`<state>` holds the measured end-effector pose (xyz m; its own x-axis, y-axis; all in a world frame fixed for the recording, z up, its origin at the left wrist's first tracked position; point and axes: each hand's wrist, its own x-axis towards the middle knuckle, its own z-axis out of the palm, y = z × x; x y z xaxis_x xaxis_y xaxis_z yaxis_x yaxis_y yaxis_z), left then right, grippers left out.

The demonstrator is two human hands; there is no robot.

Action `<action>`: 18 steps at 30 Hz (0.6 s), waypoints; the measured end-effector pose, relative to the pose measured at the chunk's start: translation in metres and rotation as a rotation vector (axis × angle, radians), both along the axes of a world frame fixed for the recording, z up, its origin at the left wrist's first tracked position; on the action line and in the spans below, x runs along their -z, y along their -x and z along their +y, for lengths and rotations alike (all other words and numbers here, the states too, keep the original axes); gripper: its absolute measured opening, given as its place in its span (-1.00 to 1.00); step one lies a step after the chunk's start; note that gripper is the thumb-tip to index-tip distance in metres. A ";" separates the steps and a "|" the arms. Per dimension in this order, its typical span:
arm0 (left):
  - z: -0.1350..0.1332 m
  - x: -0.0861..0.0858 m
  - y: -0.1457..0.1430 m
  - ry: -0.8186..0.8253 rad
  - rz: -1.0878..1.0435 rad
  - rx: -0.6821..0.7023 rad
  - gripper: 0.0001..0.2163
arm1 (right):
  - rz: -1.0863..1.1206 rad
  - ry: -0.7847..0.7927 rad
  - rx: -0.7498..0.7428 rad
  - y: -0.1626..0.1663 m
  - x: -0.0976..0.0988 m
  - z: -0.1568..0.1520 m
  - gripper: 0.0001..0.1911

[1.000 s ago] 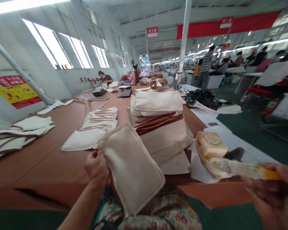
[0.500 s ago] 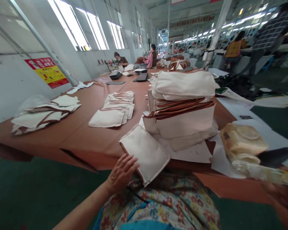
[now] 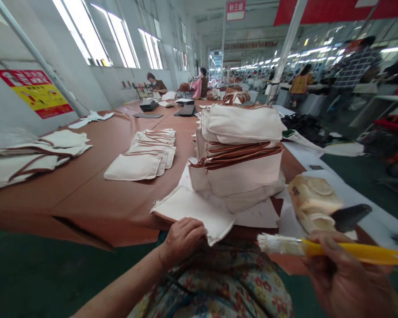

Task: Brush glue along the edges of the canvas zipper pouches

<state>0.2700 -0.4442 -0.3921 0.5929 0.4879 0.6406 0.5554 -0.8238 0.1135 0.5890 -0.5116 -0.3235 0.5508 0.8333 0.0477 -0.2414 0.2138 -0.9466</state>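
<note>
A cream fabric piece [image 3: 192, 207] is laid flat at the near edge of the counter [image 3: 86, 194], touching a tall fabric stack [image 3: 242, 176]. Its near edge is clutched by the left grip [image 3: 182, 240], fingers curled. A yellow-handled brush [image 3: 318, 248] is clasped in the right grip [image 3: 348, 282], bristles just beside the piece.

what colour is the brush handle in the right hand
Yellow. The brush held in the right hand shows clearly in the head view.

End of brush handle [image 3: 354, 251] off-frame
</note>
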 end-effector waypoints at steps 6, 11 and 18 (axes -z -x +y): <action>0.015 -0.016 -0.027 -0.060 -0.015 0.094 -0.81 | -0.252 -0.199 -0.144 0.031 0.006 0.022 -0.90; 0.021 -0.024 -0.035 -0.085 0.043 0.080 -0.87 | -0.693 -0.353 -0.280 0.047 0.015 0.034 -0.88; 0.031 -0.033 -0.043 -0.056 0.096 0.088 -0.89 | -0.729 -0.326 -0.112 0.032 0.003 0.028 -0.91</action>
